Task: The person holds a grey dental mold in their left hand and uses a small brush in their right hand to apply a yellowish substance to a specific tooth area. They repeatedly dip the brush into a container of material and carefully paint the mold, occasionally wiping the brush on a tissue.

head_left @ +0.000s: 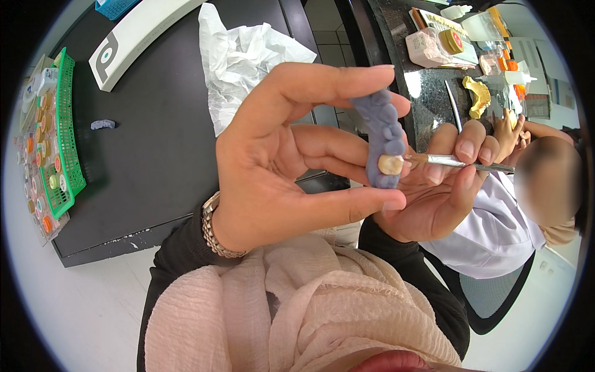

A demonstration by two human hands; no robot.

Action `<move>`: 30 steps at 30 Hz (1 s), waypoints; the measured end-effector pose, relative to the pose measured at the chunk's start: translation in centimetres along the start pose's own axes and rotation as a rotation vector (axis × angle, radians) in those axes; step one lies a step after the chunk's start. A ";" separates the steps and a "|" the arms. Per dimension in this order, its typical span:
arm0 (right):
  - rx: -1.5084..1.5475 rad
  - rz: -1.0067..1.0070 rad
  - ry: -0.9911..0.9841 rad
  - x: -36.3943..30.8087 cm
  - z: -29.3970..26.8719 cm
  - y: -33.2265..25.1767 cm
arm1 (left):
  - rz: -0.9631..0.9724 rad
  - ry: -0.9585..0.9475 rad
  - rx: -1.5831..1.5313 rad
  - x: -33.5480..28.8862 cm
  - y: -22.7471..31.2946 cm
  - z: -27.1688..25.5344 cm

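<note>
Left grip (266, 149) pinched a dental model (385, 124), right grip (443, 201) a brush (443, 160) at its pale tooth (390, 164), near the black tabletop's (155, 164) right edge.

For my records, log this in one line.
left hand: holds blue-gray dental model | right hand: holds brush | bristles: beside cream tooth

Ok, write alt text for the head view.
The person's left hand holds a grey-blue dental model with one cream tooth, while the right hand holds a fine brush, its tip at or near that tooth. Crumpled white paper lies on a black table, with a green basket at the left.
</note>
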State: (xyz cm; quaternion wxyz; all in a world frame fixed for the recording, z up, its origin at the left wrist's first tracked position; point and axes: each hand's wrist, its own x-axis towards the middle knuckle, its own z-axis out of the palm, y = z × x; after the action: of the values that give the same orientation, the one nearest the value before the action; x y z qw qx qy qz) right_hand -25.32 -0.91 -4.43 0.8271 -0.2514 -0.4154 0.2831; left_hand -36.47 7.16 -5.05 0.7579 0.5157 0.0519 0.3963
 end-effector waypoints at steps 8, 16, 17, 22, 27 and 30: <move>0.042 0.014 0.032 -0.1 0.1 -0.1 | 0.010 0.001 0.004 0.0 -0.1 0.0; 0.033 0.006 -0.013 0.0 0.1 0.0 | 0.028 -0.005 -0.001 0.0 -0.2 -0.1; 0.039 0.004 -0.013 0.0 0.1 0.0 | 0.029 -0.001 0.000 0.0 -0.2 -0.1; 0.069 -0.009 -0.016 0.0 0.0 0.1 | 0.032 0.000 0.025 0.0 -0.2 0.0; 0.055 0.014 0.000 -0.2 -0.3 -0.2 | 0.047 -0.023 0.069 0.0 -0.2 -0.2; 0.065 -0.009 -0.009 -0.4 -0.7 -0.3 | 0.069 -0.033 0.119 -0.1 -0.2 -0.2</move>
State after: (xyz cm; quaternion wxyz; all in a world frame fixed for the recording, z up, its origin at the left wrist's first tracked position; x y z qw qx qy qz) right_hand -24.85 -1.51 -4.86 0.8343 -0.2212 -0.4107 0.2938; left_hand -36.55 7.22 -5.37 0.7126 0.5676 0.0450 0.4099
